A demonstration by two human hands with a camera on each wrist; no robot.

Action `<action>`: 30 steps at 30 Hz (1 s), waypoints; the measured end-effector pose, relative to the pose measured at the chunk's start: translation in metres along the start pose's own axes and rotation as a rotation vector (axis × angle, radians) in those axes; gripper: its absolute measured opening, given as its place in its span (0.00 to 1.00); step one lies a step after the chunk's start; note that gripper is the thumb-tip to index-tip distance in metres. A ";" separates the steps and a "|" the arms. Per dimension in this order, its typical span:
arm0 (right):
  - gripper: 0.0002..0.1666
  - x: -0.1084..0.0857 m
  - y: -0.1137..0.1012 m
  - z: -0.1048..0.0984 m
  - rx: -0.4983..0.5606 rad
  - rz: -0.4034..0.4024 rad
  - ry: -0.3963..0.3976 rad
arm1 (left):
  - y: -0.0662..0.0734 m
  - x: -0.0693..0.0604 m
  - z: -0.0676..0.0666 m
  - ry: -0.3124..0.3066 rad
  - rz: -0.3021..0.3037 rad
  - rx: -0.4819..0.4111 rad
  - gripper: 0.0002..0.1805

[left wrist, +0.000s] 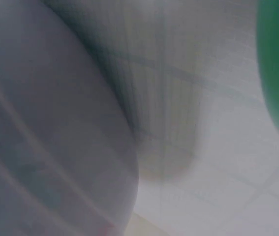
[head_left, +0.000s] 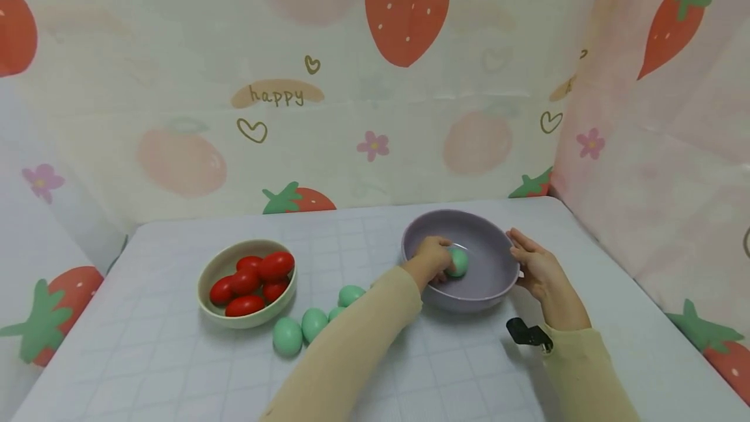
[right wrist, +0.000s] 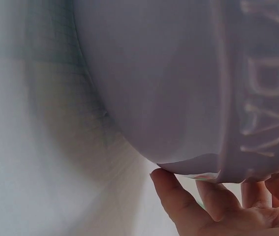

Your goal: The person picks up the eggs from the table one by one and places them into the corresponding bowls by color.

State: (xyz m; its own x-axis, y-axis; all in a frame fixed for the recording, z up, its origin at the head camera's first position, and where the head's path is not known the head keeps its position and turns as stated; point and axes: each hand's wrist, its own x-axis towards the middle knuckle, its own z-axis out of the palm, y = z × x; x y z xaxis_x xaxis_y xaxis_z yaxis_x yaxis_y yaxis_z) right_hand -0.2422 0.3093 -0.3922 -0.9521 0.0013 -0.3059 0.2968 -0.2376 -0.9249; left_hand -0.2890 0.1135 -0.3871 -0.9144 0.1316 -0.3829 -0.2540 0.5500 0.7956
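Observation:
My left hand reaches over the near left rim into the purple bowl. Its fingers hold a pale green egg low inside the bowl; part of the egg is hidden behind them. My right hand rests against the bowl's right outer side with its fingers extended. In the right wrist view those fingers touch the outer wall, under raised lettering. The bowl's outside fills the left part of the left wrist view, where the hand itself does not show.
More green eggs lie on the white checked table, partly behind my left forearm. To their left stands a cream bowl with several glossy red egg-shaped things. Strawberry-print cloth hangs behind the table and at its sides.

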 end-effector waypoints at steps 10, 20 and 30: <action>0.36 0.001 0.003 0.002 0.000 0.008 -0.010 | -0.001 -0.023 -0.018 0.008 0.130 0.058 0.32; 0.35 0.001 -0.003 0.004 -0.013 0.003 -0.005 | -0.017 -0.062 -0.056 -0.046 0.403 -0.102 0.24; 0.36 0.000 -0.002 0.003 -0.013 0.021 -0.003 | -0.049 -0.086 -0.086 -0.055 0.423 -0.102 0.24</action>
State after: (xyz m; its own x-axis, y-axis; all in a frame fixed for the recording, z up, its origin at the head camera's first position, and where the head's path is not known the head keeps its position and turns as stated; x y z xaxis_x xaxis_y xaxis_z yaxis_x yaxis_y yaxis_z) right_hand -0.2432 0.3066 -0.3897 -0.9457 -0.0061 -0.3251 0.3181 -0.2248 -0.9210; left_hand -0.2247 0.0045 -0.3524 -0.9272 0.3730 -0.0354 0.1072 0.3546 0.9289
